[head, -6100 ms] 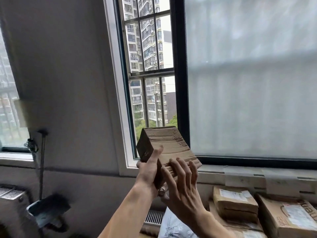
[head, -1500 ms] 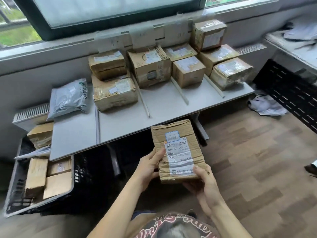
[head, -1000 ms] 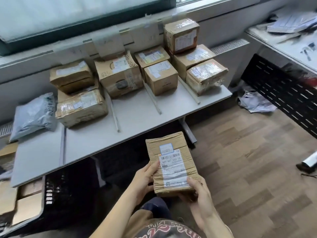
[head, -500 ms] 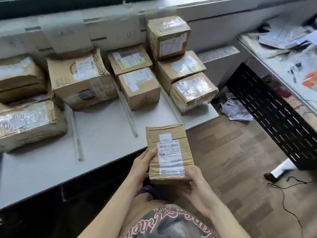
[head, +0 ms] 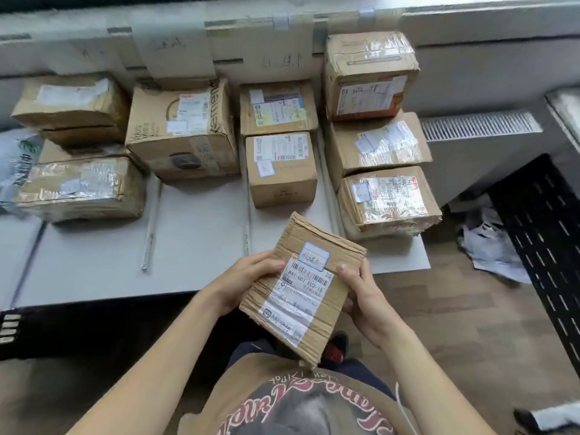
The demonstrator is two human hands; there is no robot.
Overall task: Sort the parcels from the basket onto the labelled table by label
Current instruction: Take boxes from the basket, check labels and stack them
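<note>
A person's two hands hold one flat cardboard parcel (head: 303, 287), label up and turned at an angle, over the front edge of the sorting table (head: 94, 262). The left hand (head: 248, 277) grips its left edge with the thumb on top; the right hand (head: 361, 296) wraps its right side, the thumb resting near a small blue-bordered sticker (head: 314, 260), one of two labels on the parcel, above a white barcode label (head: 298, 293). Three thin divider strips (head: 150, 233) split the tabletop into lanes. The right lane holds three boxes, one box (head: 370, 73) stacked on a second (head: 376, 146) and a taped third (head: 389, 202) in front. The next lane holds two boxes (head: 281, 167), one behind the other, and the lane left of it one large box (head: 182, 130). Further left sit two boxes (head: 81, 186), with a cardboard face between them that may be a third, and one grey mailer bag (head: 15, 164) at the frame's edge. Handwritten paper tags (head: 282, 61) are taped to the wall behind; their writing cannot be read. A black perforated panel (head: 539, 230) and crumpled wrapping (head: 489, 246) lie on the wooden floor at right.
</note>
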